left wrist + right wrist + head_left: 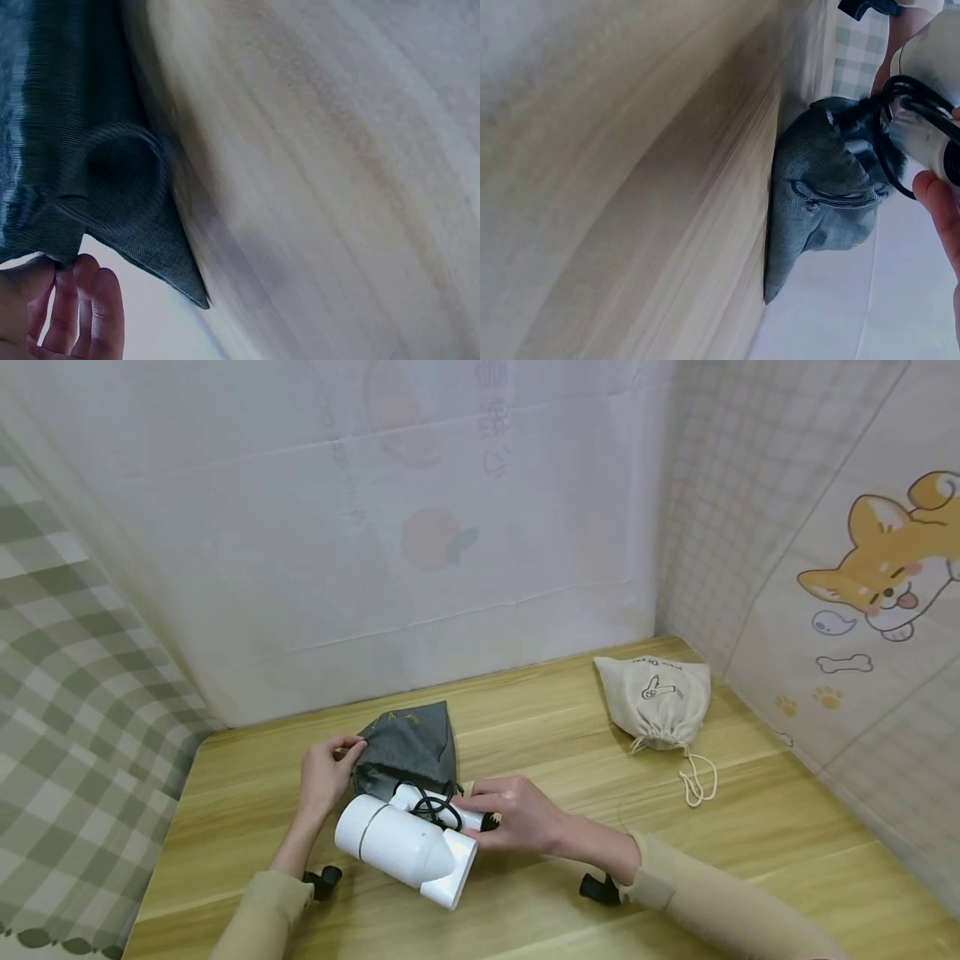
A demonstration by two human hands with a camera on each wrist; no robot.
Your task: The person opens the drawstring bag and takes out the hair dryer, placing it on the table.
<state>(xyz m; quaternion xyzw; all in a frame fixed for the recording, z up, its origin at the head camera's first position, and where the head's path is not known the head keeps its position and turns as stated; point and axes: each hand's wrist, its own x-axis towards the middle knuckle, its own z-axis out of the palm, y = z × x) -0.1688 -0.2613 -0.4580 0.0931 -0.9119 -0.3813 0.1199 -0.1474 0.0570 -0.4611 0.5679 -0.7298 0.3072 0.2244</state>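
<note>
A white hair dryer (397, 846) with a folded-in handle lies slanted in front of a dark grey cloth pouch (416, 745). My right hand (517, 814) grips the handle's end, where the black cord (435, 810) loops around it. In the right wrist view the cord (919, 105) hangs in a loop beside the pouch (817, 172). My left hand (324, 772) pinches the left edge of the pouch between thumb and fingers. The pouch mouth faces the dryer and gapes. A drawstring loop (161, 169) shows on the pouch in the left wrist view.
A beige drawstring bag (660, 697) with a hair dryer drawing lies at the back right of the wooden table (525, 727), its white cord (697, 781) trailing forward. Cloth hangings surround the table at the back and both sides.
</note>
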